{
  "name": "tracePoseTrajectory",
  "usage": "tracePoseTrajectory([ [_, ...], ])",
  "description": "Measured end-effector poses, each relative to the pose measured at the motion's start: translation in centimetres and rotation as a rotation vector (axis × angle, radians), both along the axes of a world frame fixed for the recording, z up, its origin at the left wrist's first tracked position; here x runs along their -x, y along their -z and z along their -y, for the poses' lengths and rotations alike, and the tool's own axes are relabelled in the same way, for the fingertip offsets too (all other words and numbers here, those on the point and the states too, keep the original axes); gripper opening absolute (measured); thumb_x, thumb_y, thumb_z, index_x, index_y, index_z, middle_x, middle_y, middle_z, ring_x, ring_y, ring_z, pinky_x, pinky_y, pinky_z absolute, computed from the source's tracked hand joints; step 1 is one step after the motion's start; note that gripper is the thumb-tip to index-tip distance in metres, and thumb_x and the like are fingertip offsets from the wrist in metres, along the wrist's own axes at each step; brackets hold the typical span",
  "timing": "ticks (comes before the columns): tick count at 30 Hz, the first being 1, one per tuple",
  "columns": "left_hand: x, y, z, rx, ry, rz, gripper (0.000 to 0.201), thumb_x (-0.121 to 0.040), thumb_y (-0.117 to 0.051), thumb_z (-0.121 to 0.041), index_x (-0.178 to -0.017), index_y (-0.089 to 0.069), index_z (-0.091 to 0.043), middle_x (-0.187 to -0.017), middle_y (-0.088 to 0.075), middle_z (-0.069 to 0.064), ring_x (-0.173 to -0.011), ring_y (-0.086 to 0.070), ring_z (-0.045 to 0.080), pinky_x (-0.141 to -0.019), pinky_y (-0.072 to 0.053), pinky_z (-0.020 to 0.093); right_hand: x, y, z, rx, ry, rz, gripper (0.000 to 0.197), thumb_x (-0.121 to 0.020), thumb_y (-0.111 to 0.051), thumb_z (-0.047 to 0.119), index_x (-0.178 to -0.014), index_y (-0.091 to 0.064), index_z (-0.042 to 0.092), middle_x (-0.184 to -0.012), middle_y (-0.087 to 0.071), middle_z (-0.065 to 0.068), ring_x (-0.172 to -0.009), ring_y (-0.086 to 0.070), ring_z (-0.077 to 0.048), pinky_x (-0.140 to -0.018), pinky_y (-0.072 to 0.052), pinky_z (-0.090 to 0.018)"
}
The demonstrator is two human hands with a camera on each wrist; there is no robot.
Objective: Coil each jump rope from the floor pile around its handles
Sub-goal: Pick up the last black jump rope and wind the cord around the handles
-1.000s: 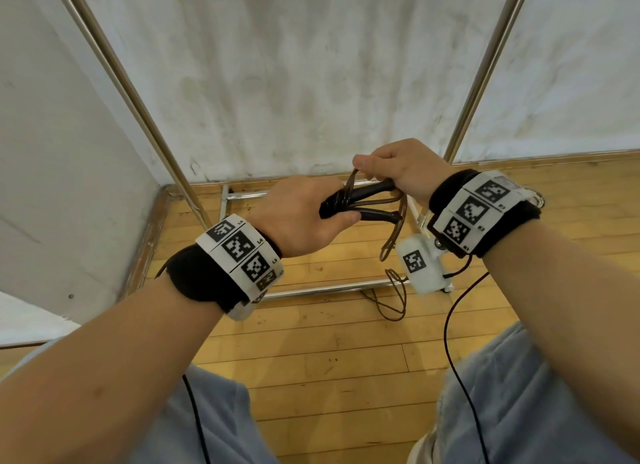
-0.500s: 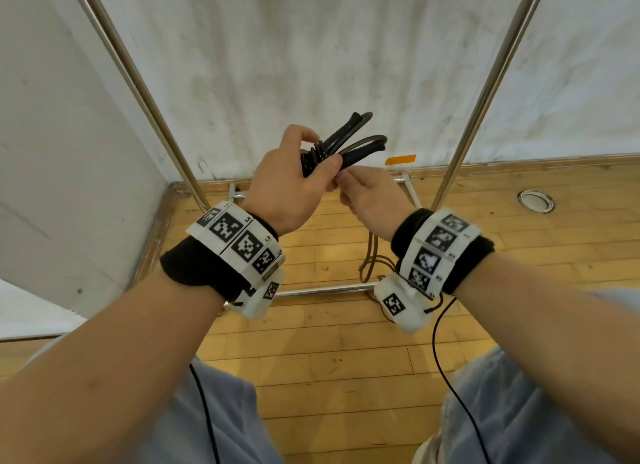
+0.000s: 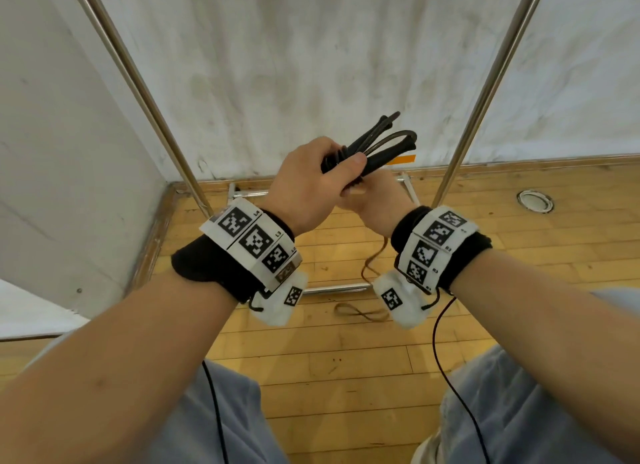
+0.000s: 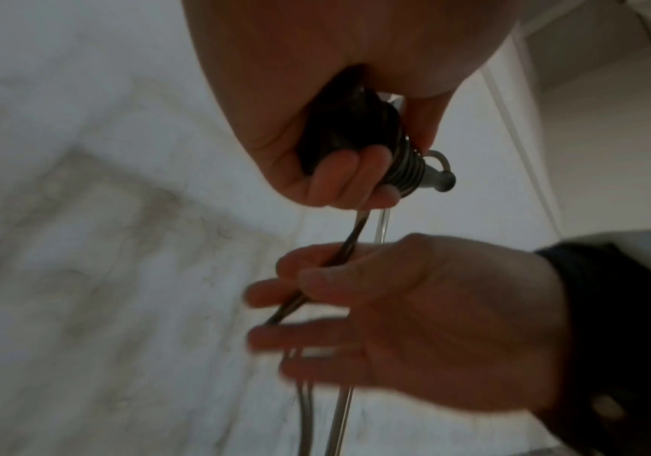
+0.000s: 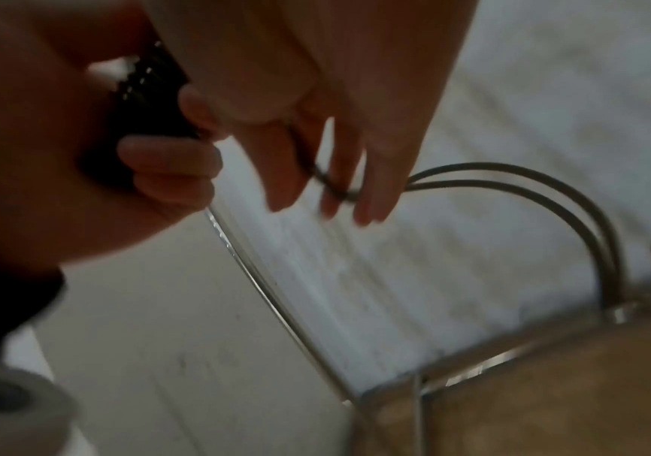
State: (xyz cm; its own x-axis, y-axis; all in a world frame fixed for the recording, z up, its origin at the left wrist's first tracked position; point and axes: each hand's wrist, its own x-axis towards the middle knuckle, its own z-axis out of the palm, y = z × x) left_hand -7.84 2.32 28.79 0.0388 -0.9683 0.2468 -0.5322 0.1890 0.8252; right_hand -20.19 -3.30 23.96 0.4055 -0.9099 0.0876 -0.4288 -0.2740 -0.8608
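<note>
Above wood floor (image 3: 346, 377), handles (image 3: 374, 144) point up-right.
</note>
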Motion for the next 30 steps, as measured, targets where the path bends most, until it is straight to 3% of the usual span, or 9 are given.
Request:
tracePoseTrajectory([
  [3,-0.8,-0.6,0.1,0.014,-0.022,-0.077,0.024,-0.094,-0.056,-0.034,-0.076,-0.057,-0.017,-0.057,-0.062,-0.003,-0.042,-0.049,0.002,-0.050,-0.037,0.020,0.0,0.4,-1.0,-0.312,-0.251,0.148,0.019,-0.089,-0.061,0.017,-0.078,-0.071,0.029,-0.085,-0.072,0.010,-0.082,-0.063,-0.007,-0.078,-0.051,-0.030],
  [6,-2.3,-0.6,0.7,0.041,-0.132,-0.086,0.022,-0.093,-0.055,-0.036,-0.082,-0.057,-0.017,-0.063,-0.064,-0.003,-0.045,-0.051,0.002,-0.055,-0.041,0.028,0.3,0.1,-1.0,-0.189,-0.207,0.032,0.020,-0.095,-0.052,0.030,-0.085,-0.069,0.030,-0.089,-0.073,0.012,-0.086,-0.063,-0.005,-0.076,-0.043,-0.028],
  [9,-3.4,-0.2,1.2,0.056,-0.213,-0.015,0.022,-0.094,-0.053,-0.038,-0.095,-0.050,-0.017,-0.079,-0.066,-0.002,-0.063,-0.061,0.011,-0.064,-0.050,0.035,0.2,-0.3,-1.0,-0.111,-0.107,0.022,0.028,-0.098,-0.044,0.030,-0.081,-0.065,0.022,-0.070,-0.064,0.008,-0.076,-0.061,-0.020,-0.077,-0.046,-0.038],
  [11,-4.1,0.1,1.5,0.049,-0.245,0.103,0.025,-0.092,-0.054,-0.040,-0.102,-0.045,-0.019,-0.087,-0.063,-0.002,-0.074,-0.062,0.015,-0.066,-0.049,0.033,-0.2,-0.4,-1.5,-0.108,-0.064,0.055,0.027,-0.099,-0.040,0.028,-0.081,-0.058,0.021,-0.059,-0.049,0.007,-0.060,-0.053,-0.016,-0.066,-0.046,-0.033],
  [14,-5.2,0.8,1.8,0.015,-0.294,0.217,0.033,-0.091,-0.056,-0.041,-0.111,-0.042,-0.020,-0.096,-0.063,-0.002,-0.081,-0.063,0.018,-0.071,-0.049,0.035,-0.5,-0.4,-1.9,0.033,-0.047,-0.059,0.023,-0.098,-0.044,0.027,-0.077,-0.054,0.025,-0.061,-0.045,0.009,-0.051,-0.041,-0.005,-0.050,-0.034,-0.012],
  [17,-6.0,1.7,2.1,-0.029,-0.325,0.384,0.039,-0.091,-0.056,-0.044,-0.117,-0.040,-0.019,-0.098,-0.059,-0.001,-0.079,-0.058,0.022,-0.067,-0.043,0.033,-0.1,-0.6,-2.1,0.094,-0.083,-0.177,0.026,-0.097,-0.046,0.029,-0.072,-0.053,0.026,-0.059,-0.045,0.010,-0.051,-0.041,-0.005,-0.048,-0.029,-0.017],
  [21,-6.6,2.8,2.1,-0.116,-0.207,0.546,0.047,-0.093,-0.054,-0.042,-0.132,-0.034,-0.024,-0.114,-0.064,0.009,-0.084,-0.062,0.025,-0.071,-0.051,0.037,0.7,-1.4,-2.0,0.185,-0.083,-0.308,0.037,-0.098,-0.040,0.035,-0.065,-0.049,0.023,-0.056,-0.045,0.007,-0.052,-0.043,-0.010,-0.050,-0.031,-0.023],
  [26,-4.6,4.7,2.0,-0.222,-0.059,0.750,0.033,-0.093,-0.051,-0.044,-0.119,-0.046,-0.024,-0.084,-0.056,-0.007,-0.065,-0.049,0.006,-0.054,-0.038,0.026,1.4,-2.5,-2.0,0.221,-0.076,-0.300,0.043,-0.098,-0.041,0.037,-0.056,-0.045,0.028,-0.049,-0.040,0.009,-0.042,-0.039,-0.004,-0.045,-0.031,-0.016],
  [30,-3.2,5.6,1.7,-0.256,-0.017,0.827,0.034,-0.092,-0.052,-0.048,-0.114,-0.046,-0.023,-0.081,-0.055,-0.008,-0.069,-0.051,0.012,-0.072,-0.033,0.028,1.6,-2.9,-2.1,0.127,-0.155,-0.243,0.039,-0.099,-0.041,0.030,-0.063,-0.054,0.020,-0.052,-0.040,0.007,-0.037,-0.037,0.000,-0.040,-0.029,-0.011],
])
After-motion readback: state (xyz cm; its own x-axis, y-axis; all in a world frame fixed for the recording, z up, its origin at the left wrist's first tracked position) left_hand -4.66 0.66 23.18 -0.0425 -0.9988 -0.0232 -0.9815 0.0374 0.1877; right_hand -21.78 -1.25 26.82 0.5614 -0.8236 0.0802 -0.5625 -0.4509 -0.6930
